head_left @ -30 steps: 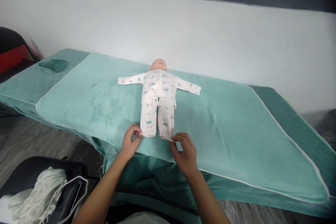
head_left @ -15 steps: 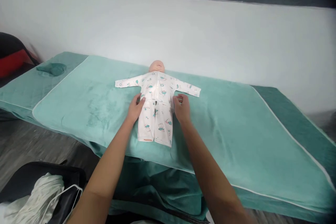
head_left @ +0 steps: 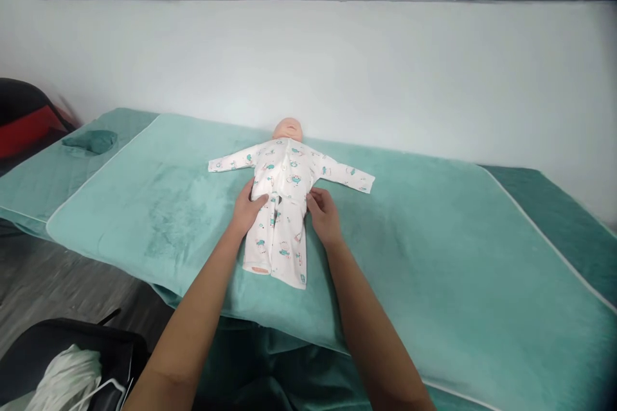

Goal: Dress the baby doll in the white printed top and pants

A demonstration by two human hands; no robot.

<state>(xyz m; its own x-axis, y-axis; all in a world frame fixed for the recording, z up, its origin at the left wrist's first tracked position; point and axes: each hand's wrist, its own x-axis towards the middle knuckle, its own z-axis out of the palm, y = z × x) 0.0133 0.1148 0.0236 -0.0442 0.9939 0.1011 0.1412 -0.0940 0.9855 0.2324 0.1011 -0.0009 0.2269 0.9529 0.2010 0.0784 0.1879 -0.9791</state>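
A baby doll [head_left: 288, 130] lies on its back on a teal blanket [head_left: 414, 231], dressed in a white printed shirt [head_left: 289, 170] and matching trousers [head_left: 277, 247]. Its sleeves stretch out to both sides. My left hand [head_left: 247, 210] presses against the doll's left hip at the waistband, fingers curled onto the cloth. My right hand [head_left: 322, 215] holds the other side of the waist, fingers pinched on the fabric. A bit of the doll's foot shows at the left trouser cuff.
The blanket covers a long teal padded table [head_left: 563, 218] against a white wall. A small folded teal cloth [head_left: 90, 140] lies at the far left. A black bin [head_left: 58, 359] with white fabric stands on the floor at lower left. A red and black object sits at the left edge.
My hands left the trouser cuffs and moved up to the doll's waist, then closed in on both sides. The trouser legs now lie closer together.
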